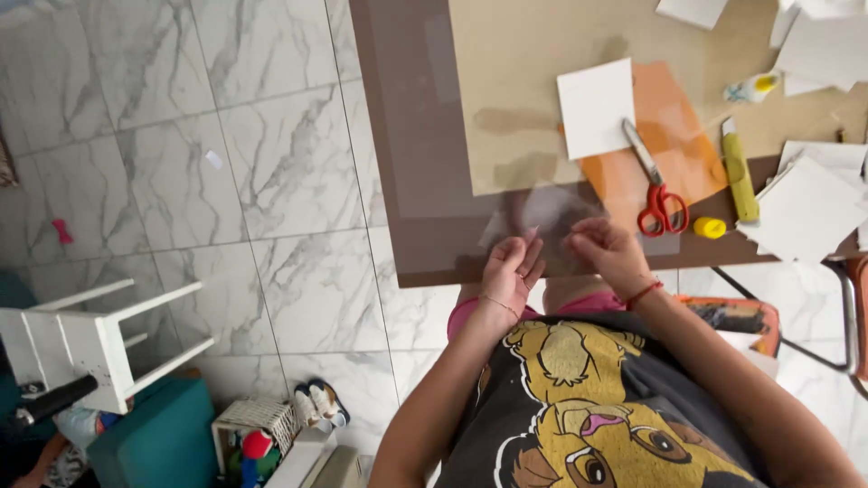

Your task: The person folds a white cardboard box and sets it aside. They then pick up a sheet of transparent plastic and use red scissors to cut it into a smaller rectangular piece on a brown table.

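Both of my hands pinch a thin, clear plastic sheet [546, 213] at the near edge of a brown table [411, 163]. My left hand [511, 271] grips the sheet's lower left part, and my right hand [608, 248] grips its right side. Just beyond my right hand lie red-handled scissors [655, 201] on an orange sheet [674, 136]. A white square card [595, 107] overlaps the orange sheet. A yellow utility knife [740, 176] and a small yellow cap [710, 228] lie to the right.
A tan cardboard sheet [524, 72] covers the table's middle. White paper pieces [805, 210] and a small glue bottle [752, 88] lie at the right. On the marble floor [271, 181] are a tipped white stool [99, 342], a basket of toys [253, 432] and small shoes [318, 403].
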